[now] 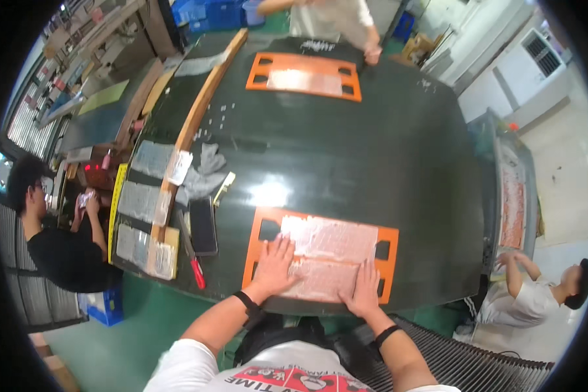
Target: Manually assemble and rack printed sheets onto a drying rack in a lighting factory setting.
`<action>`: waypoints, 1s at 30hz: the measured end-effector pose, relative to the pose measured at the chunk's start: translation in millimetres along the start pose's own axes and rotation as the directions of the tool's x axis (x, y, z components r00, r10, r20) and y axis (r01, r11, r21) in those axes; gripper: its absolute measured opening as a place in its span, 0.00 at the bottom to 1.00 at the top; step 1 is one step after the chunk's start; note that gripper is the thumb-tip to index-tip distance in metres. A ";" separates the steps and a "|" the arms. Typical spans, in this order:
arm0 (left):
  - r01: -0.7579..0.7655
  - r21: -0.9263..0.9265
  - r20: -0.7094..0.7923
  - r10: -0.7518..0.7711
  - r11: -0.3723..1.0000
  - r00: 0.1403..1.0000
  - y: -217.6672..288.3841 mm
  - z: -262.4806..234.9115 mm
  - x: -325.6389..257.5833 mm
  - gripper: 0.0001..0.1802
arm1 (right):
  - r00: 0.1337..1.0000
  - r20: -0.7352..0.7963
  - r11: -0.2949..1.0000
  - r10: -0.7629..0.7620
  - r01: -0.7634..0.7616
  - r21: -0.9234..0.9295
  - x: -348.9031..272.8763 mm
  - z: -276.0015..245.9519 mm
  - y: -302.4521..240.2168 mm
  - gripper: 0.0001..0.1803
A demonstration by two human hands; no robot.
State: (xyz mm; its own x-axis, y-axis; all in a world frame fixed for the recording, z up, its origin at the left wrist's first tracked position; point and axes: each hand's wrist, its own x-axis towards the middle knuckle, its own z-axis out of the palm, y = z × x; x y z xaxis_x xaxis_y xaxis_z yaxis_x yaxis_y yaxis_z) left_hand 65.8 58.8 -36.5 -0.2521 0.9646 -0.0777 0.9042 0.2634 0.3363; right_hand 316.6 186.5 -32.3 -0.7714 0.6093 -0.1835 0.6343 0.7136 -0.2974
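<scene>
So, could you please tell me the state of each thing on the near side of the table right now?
Left hand: flat, fingers spread, pressing on the clear sheet.
Right hand: flat on the same sheet.
Clear sheet: lying flat on the near orange frame.
Near orange frame: flat on the dark table.
Black phone: flat, screen dark.
Red-handled screwdriver: lying down, untouched.

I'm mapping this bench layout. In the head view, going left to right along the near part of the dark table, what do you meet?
Red-handled screwdriver → black phone → left hand on the clear sheets → right hand → right edge of the orange frame.
</scene>
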 end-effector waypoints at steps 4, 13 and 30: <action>0.009 0.000 0.012 -0.009 1.000 1.000 -5.2 10.6 12.4 0.49 | 0.997 -0.065 0.989 -0.044 0.053 0.136 -5.7 0.3 11.3 0.49; -0.009 0.024 -0.026 0.009 1.000 1.000 -6.5 10.3 16.8 0.48 | 0.951 -0.286 0.967 -0.115 0.174 0.189 95.6 13.8 -67.7 0.37; 0.077 -0.053 -0.053 -0.079 0.996 0.995 50.7 12.0 67.6 0.42 | 0.973 -0.119 0.980 0.198 -0.201 -0.007 93.4 -2.0 1.4 0.47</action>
State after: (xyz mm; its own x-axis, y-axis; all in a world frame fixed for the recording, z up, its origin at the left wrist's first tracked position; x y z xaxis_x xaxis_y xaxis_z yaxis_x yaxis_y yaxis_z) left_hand 98.7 137.6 -36.0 -0.3409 0.9385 -0.0546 0.8626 0.3354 0.3786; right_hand 245.6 245.1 -48.1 -0.6188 0.7754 -0.1258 0.7765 0.5794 -0.2477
